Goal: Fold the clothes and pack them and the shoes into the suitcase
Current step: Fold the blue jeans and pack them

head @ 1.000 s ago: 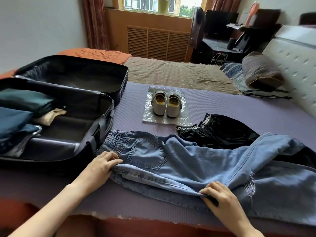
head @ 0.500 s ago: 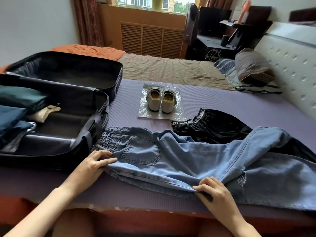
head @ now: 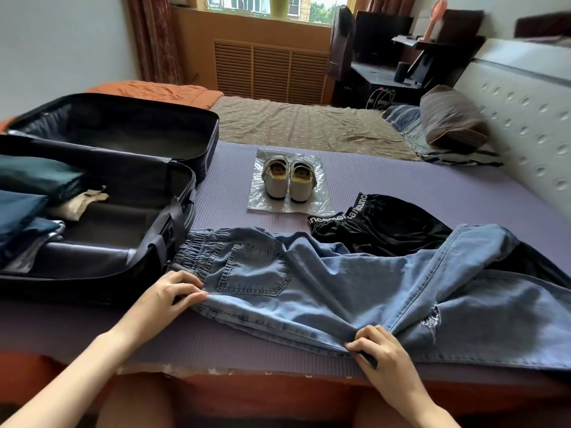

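Jeans (head: 324,291) of pale blue denim lie spread across the near part of the purple mat (head: 401,186), with the waistband toward 9 o'clock, the legs running toward 3 o'clock and a back pocket facing up. Left hand (head: 167,296), forearm entering from 7 o'clock, curls fingers and thumb on the waistband corner, gripping the cloth just beside the suitcase wall. Right hand (head: 380,350), forearm entering from 5 o'clock, pinches a fold of the near leg between curled fingers and thumb. Suitcase (head: 148,264) lies open at 9 o'clock of the jeans, with folded dark clothes (head: 34,177) in its near half. Shoes (head: 289,180), a white pair, stand side by side on a clear plastic sheet (head: 321,205) at 12 o'clock. Black shorts (head: 386,227) lie at 1 o'clock, partly under the far denim leg.
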